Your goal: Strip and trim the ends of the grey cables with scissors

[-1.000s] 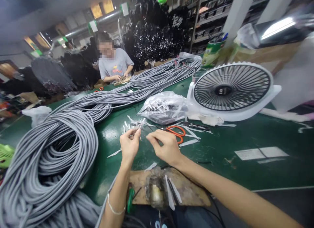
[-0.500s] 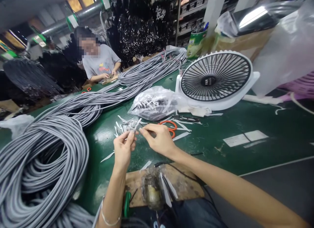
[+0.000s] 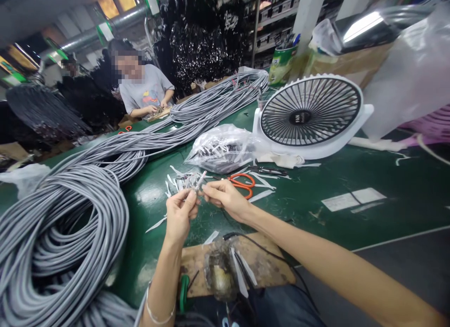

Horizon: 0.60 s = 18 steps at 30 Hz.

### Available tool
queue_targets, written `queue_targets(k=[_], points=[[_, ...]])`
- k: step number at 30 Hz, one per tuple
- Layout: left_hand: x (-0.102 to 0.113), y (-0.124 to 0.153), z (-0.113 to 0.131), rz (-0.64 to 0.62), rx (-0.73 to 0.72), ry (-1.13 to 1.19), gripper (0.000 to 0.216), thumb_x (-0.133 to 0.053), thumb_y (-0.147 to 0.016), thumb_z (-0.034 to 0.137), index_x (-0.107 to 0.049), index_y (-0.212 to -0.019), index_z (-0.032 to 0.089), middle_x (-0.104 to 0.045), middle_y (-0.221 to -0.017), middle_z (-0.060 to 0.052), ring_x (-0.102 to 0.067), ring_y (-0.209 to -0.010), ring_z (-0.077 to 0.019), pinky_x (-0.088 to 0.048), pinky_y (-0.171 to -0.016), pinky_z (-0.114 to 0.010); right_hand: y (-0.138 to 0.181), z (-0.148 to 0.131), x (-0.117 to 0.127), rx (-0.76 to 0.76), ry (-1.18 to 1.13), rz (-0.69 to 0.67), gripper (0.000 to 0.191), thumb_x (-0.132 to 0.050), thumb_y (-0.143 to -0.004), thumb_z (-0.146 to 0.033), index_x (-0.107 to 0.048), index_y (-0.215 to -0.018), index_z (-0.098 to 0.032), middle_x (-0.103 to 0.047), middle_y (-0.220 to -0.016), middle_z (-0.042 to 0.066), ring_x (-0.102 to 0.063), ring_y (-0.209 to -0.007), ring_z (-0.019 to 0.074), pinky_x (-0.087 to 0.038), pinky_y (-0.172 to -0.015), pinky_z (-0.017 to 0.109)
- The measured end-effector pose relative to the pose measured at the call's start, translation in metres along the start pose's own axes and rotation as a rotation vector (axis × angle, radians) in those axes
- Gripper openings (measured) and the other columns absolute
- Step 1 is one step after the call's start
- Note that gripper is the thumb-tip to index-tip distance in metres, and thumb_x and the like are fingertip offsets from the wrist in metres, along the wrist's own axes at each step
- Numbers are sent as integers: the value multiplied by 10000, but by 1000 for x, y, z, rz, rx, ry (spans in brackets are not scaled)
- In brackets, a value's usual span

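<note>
My left hand [image 3: 180, 213] pinches a small, light-coloured strip-like piece [image 3: 201, 178] that sticks up past its thumb and forefinger. Close against it on the right, my right hand [image 3: 230, 199] has its thumb and fingers pressed together; what lies between them is too small to make out. Just behind both hands is a loose pile of short white strips [image 3: 173, 184]. Orange-handled scissors [image 3: 250, 182] lie beyond the right hand, partly covered by it. A clear plastic bag [image 3: 223, 151] of small dark and white pieces sits farther back.
Thick coils of grey cable [image 3: 116, 210] fill the left side and run back along the green table [image 3: 298, 196]. A white fan [image 3: 316, 151] stands at right. Nearest me is a stained wooden board [image 3: 270, 266] with a dark, worn block [image 3: 222, 273]. Across the table sits another person [image 3: 146, 88].
My right hand's fingertips have come closer to the left and curled in more. The left hand keeps its pinch on the light piece. The view has shifted very slightly.
</note>
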<state>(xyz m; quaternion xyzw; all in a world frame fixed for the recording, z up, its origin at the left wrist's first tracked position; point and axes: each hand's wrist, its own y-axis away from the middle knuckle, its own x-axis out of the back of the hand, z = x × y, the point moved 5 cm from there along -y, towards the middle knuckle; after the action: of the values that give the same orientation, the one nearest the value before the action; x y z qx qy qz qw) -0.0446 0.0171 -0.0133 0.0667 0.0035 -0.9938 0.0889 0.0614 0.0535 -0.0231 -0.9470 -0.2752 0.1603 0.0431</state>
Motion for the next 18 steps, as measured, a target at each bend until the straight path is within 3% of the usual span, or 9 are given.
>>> queue_targets(k=[5,10,12,14,15,16,18], points=[[-1,1,-4,-4,-6,-44,385,-718,-574,475,-604,-627,112,-473,-487,39,-271,-335,-1,-186,-332,-151,2,-14,6,221,300,64,399,-531,-760,-464,-490,-510,-156,-434,-487,-29,-354,-467,68,-280,-450,209],[5,-4,-1,143,-126,-250,243,-693,-574,364,-640,-601,128,-504,-469,30,-417,-403,-62,-318,-400,-181,14,-21,3,386,610,214,328,-464,-838,-289,-538,-550,-150,-485,-486,-14,-370,-442,73,-288,-437,208],[12,-9,-2,262,-146,-322,220,-679,-565,344,-652,-596,128,-540,-483,13,-481,-453,-93,-366,-446,-200,27,-28,-14,610,678,156,299,-469,-841,-244,-568,-574,-153,-520,-495,-5,-394,-445,77,-309,-455,212],[22,-13,-5,386,-128,-335,224,-673,-558,343,-656,-603,124,-554,-487,10,-495,-461,-102,-379,-456,-208,42,-33,-33,852,659,14,273,-493,-831,-243,-580,-586,-160,-521,-491,-10,-404,-450,78,-323,-470,215],[25,-15,-6,425,-121,-322,231,-672,-559,347,-657,-613,122,-552,-485,13,-489,-452,-97,-376,-450,-206,46,-33,-36,888,637,1,269,-513,-826,-260,-573,-582,-162,-493,-474,-22,-390,-445,76,-320,-466,214],[27,-16,-8,433,-121,-300,239,-673,-561,350,-658,-626,121,-551,-486,16,-483,-442,-92,-373,-441,-202,45,-32,-35,851,612,43,265,-541,-812,-276,-557,-573,-164,-464,-464,-37,-371,-436,69,-311,-453,207],[24,-16,-9,393,-145,-253,252,-671,-575,356,-665,-669,121,-562,-507,18,-475,-429,-79,-369,-423,-192,33,-26,-19,585,570,259,248,-621,-745,-311,-517,-569,-171,-412,-466,-64,-335,-426,57,-294,-425,191]])
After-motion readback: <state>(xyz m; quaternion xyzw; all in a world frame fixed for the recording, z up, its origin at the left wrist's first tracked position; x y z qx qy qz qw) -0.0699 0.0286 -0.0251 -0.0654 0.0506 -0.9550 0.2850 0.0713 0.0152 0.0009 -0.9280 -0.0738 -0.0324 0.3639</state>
